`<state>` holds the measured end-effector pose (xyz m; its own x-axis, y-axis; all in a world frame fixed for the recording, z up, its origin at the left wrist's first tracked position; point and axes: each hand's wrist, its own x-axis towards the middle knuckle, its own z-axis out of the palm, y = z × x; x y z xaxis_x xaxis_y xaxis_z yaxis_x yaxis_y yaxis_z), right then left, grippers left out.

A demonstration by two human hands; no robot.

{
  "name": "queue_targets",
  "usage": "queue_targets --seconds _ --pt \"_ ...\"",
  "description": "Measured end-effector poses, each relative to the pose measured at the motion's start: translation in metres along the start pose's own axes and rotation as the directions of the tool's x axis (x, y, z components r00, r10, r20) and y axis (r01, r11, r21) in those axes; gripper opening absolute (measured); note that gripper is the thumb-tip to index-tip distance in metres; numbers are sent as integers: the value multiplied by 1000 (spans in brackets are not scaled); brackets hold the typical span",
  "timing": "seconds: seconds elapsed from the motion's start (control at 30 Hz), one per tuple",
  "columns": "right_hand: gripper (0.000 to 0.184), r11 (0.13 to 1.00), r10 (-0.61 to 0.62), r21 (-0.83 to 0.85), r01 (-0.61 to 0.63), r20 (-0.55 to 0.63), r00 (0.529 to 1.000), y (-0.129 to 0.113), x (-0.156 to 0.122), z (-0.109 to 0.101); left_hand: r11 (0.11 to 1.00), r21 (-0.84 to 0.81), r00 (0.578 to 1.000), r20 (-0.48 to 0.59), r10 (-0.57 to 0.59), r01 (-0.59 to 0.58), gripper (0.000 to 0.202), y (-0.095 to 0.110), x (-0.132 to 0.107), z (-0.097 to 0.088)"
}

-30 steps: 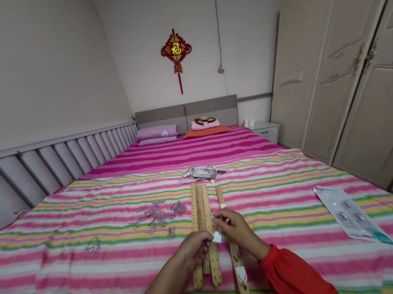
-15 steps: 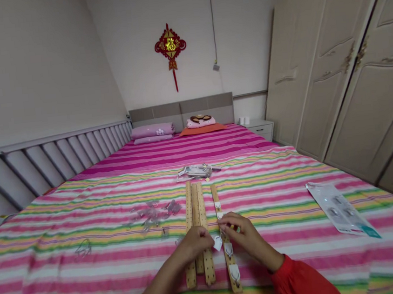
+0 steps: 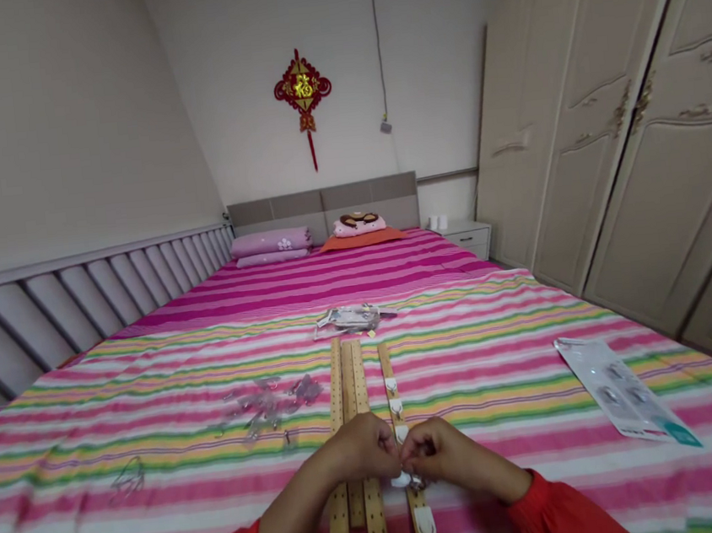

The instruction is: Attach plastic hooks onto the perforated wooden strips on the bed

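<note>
Both hands meet over a narrow wooden strip (image 3: 386,360) that has several white hooks with metal loops along it. My left hand (image 3: 370,446) is closed in a pinch, with a loose white hook (image 3: 401,480) showing just under its fingertips. Right beside it, my right hand (image 3: 443,454) pinches at the same spot; what lies between its fingers is hidden. Nearest me on the strip is an attached white hook (image 3: 425,527). Left of it, and partly under my left wrist, lie three perforated wooden strips (image 3: 362,401) side by side.
Small clear plastic pieces (image 3: 269,404) are scattered to the left on the striped bedsheet (image 3: 183,505). A clear packet (image 3: 352,319) lies beyond the strips. On the right is a blister pack (image 3: 624,395). A bed rail (image 3: 109,280) runs along the left side.
My right hand has left the strip's hooks and come toward me to meet my left hand at the loose white hook. The view has shifted slightly.
</note>
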<state>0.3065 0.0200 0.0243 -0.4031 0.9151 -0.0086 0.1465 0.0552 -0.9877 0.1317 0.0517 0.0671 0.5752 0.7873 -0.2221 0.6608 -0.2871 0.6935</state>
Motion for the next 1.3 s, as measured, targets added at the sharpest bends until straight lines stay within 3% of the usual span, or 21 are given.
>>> queue_targets --seconds 0.13,0.2,0.3,0.4,0.53,0.67,0.93,1.3 --pt "17 984 55 174 -50 -20 998 5 9 -11 989 -133 996 -70 60 -69 10 -4 21 -2" --pt "17 957 82 285 -49 -103 991 10 16 -19 954 -278 976 -213 48 -108 13 -6 32 -4" --pt "15 868 184 496 -14 -297 937 19 33 -30 849 -511 914 -395 -92 -135 19 -14 52 -3" --pt "12 766 266 642 49 -384 884 26 54 -37 708 -699 896 -375 -237 -105 26 -26 74 5" --pt "6 742 268 665 86 -411 871 30 84 -40 628 -760 898 -381 -222 -168 26 -35 102 13" --pt "8 763 280 641 88 -449 848 36 110 -44 678 -715 898 -396 -191 -172 14 -32 122 6" --pt "16 863 203 483 148 -599 775 58 137 -53 772 -620 902 -402 -157 -142 25 -43 149 5" --pt "15 905 155 400 145 -628 762 71 152 -52 884 -466 884 -428 -185 -41 24 -54 163 6"
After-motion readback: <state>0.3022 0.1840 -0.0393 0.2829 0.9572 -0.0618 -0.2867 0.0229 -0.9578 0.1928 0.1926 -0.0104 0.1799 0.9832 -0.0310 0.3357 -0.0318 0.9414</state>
